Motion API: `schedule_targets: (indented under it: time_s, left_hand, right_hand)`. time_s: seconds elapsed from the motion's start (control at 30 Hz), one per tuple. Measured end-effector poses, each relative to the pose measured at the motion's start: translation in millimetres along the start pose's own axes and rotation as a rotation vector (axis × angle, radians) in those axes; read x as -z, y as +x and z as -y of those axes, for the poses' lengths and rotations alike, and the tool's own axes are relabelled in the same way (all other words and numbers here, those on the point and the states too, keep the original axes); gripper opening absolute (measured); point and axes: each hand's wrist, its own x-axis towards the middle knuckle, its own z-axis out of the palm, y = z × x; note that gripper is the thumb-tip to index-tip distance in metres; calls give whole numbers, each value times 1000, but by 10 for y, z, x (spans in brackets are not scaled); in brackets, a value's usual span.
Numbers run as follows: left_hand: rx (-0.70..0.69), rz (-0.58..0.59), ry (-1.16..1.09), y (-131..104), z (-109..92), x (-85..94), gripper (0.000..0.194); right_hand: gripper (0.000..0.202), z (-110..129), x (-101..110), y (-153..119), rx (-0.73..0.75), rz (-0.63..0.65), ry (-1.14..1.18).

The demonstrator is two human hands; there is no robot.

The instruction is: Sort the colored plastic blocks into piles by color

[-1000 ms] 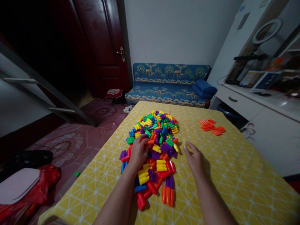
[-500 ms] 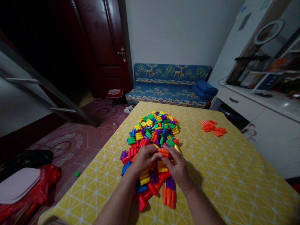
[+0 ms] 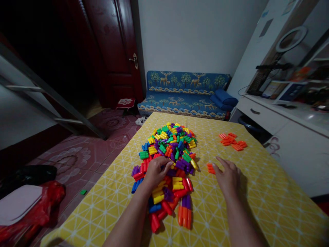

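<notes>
Dozens of coloured plastic blocks [image 3: 162, 136] lie heaped before us along the yellow-covered table [image 3: 257, 199], in red, orange, yellow, green, blue and purple. We hold our left hand [image 3: 156, 171] over the near half of the heap, its thumb and fingers bent with a narrow gap between their tips; whether it grips anything, we cannot tell. On the right, clear of the heap, our right hand [image 3: 227, 175] reaches low over the cloth, thumb and fingers spread wide, with the thumb tip at a ridged orange block [image 3: 210, 168]; we cannot tell whether the two touch. Farther out on the same side of the table, a loose cluster of orange blocks [image 3: 232, 142] lies apart from the heap. Near us, a purple-and-orange piece [image 3: 185, 214] rests flat at the heap's right edge. Beyond the table stand a blue sofa [image 3: 180, 99] patterned with deer and trees and a dark red door [image 3: 113, 44], while a small green block [image 3: 83, 192] lies on the tiled floor [image 3: 74, 156] to the left
</notes>
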Motion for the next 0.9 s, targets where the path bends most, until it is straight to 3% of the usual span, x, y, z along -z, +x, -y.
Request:
schedule_targets:
  time_s: [0.07, 0.17, 0.2, 0.23, 0.37, 0.43, 0.53, 0.63, 0.77, 0.9]
  left_hand:
    - [1, -11, 12, -1, 8, -8, 31]
    - [-1, -20, 22, 0, 19, -13, 29]
    - [-1, -20, 22, 1, 19, -13, 28]
    - [-2, -20, 21, 2, 16, -12, 28]
    - [-35, -35, 5, 2, -21, -2, 21]
    - [-47, -14, 22, -5, -39, -2, 29]
    - [-46, 79, 112, -16, -28, -25, 59]
    - [-43, 115, 180, -13, 43, -74, 53]
    - [-11, -14, 75, 9, 166, -126, 34]
    - [88, -242, -79, 23, 178, -110, 21]
  right_hand:
    - [40, 64, 18, -23, -44, 70, 44]
    - [48, 99, -30, -30, -193, 426, 221]
    - [49, 86, -59, -23, -208, 468, 241]
    - [51, 65, -92, -13, -197, 436, 223]
    - [75, -19, -245, -28, -57, 109, -1]
    - [74, -9, -331, -94, 32, 130, -46]
    - [58, 94, -432, -228, 188, 216, -69]
    - [42, 236, -449, -307, 265, 203, -18]
    - [32, 368, -381, -293, 250, 62, 253]
    - [26, 519, -304, -315, 294, -97, 542]
